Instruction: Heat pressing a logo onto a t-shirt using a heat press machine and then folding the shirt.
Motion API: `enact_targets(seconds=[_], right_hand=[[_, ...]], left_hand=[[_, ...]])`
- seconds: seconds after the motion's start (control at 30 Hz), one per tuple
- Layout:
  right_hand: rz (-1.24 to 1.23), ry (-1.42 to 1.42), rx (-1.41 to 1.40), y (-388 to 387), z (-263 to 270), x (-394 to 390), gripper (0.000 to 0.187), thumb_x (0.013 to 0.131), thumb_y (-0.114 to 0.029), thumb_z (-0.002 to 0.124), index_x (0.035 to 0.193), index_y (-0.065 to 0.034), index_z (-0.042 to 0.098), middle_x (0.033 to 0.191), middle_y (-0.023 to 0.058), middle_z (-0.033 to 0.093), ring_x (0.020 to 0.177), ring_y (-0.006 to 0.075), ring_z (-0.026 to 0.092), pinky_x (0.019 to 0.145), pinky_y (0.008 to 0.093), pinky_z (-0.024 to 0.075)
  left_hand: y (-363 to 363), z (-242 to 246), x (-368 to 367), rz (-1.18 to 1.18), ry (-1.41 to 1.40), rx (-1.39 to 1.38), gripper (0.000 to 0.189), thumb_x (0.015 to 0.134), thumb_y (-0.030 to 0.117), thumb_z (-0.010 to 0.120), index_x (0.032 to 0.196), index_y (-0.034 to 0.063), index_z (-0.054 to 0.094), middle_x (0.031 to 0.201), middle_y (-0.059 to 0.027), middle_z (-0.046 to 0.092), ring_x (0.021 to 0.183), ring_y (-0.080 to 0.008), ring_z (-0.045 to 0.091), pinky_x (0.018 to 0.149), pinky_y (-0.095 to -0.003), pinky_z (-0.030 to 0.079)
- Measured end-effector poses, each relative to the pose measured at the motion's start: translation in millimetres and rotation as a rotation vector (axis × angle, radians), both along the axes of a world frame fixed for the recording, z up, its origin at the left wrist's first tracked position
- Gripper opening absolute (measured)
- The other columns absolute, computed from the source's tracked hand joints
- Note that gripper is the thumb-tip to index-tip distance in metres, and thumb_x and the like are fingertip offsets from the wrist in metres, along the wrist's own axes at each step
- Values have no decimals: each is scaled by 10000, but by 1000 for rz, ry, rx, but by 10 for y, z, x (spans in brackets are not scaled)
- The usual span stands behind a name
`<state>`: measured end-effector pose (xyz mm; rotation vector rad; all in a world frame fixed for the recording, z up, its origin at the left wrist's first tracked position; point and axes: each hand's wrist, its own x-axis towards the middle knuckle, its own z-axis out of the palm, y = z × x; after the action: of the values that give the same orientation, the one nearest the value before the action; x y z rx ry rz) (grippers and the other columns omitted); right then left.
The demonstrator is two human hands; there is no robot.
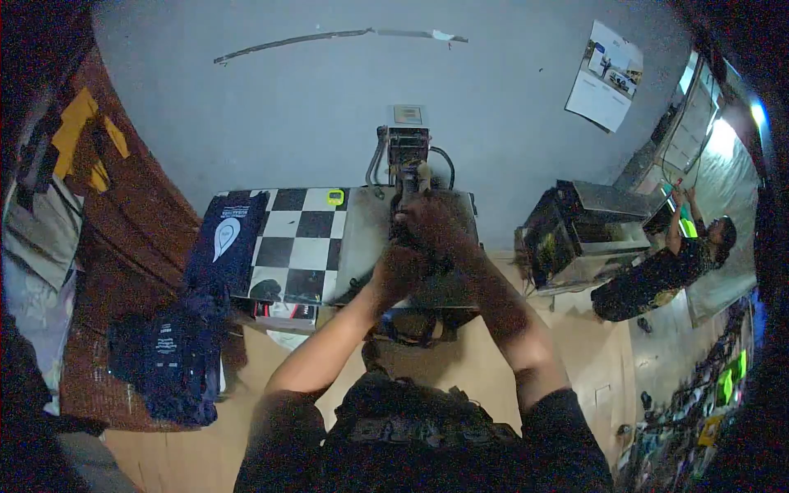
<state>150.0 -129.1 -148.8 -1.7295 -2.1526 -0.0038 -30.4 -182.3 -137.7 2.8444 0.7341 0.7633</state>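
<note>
A dark press machine (409,145), apparently a heat press, stands against the wall with a pale control box (408,114) on top and cables at both sides. My right hand (434,219) is at the front of the machine, over its dark central part. Lower and slightly left, my left hand (399,271) is close against the same dark area. Dim light and blur hide the fingers of both hands and whatever lies under them. Left of the machine, a yellow-green digital timer (335,197) lies on the checkered tabletop (313,224).
Dark printed fabric (228,237) covers the table's left end. More dark printed fabric (175,363) is stacked on a brown surface (102,370). At right stands a dark open-fronted cabinet (592,237). Another person (672,265) reaches over a pale table (724,265) beyond it.
</note>
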Motion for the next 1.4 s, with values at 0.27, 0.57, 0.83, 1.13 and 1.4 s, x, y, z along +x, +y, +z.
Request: enact_targets(seconds=[0.27,0.57,0.83,1.13,1.4], right_hand=[[68,-255,88,-756,249,-355,219,965,-305,557,1003,-109,647,794,107,692,742,322,694,626,446,536],[-34,83,404,-916,567,-506,331,1003,-352,507,868,-85,647,744,144,662,649,371,658,575,473,511],[-90,230,558,-814,1600,-604,442,932,-425,560,672,-73,615,596,186,632,547,384,643,527,484,526],[-63,178,719,-296,2307,-454,442,948,-385,546,669,-49,613,608,183,624,536,386,614,550,470,510],[-82,178,784,209,2773,-320,459,951,-418,512,717,-49,650,648,179,654,590,386,644,592,481,520]], left_hand=[[122,-406,235,-256,-926,-1136,280,839,230,663,1076,81,677,1161,-137,643,1101,-301,589,973,-483,453],[161,101,165,40,-1179,-1502,229,930,185,495,887,40,667,762,-109,660,682,-330,633,663,-403,532],[168,1269,84,183,-305,94,286,703,300,742,731,49,608,706,-215,637,753,-446,624,680,-511,511],[735,1975,256,145,-318,466,159,750,261,683,761,114,625,718,-96,665,732,-340,635,723,-441,472],[1204,2484,456,271,-274,649,122,742,211,658,657,134,620,616,-79,656,633,-304,654,796,-450,483]])
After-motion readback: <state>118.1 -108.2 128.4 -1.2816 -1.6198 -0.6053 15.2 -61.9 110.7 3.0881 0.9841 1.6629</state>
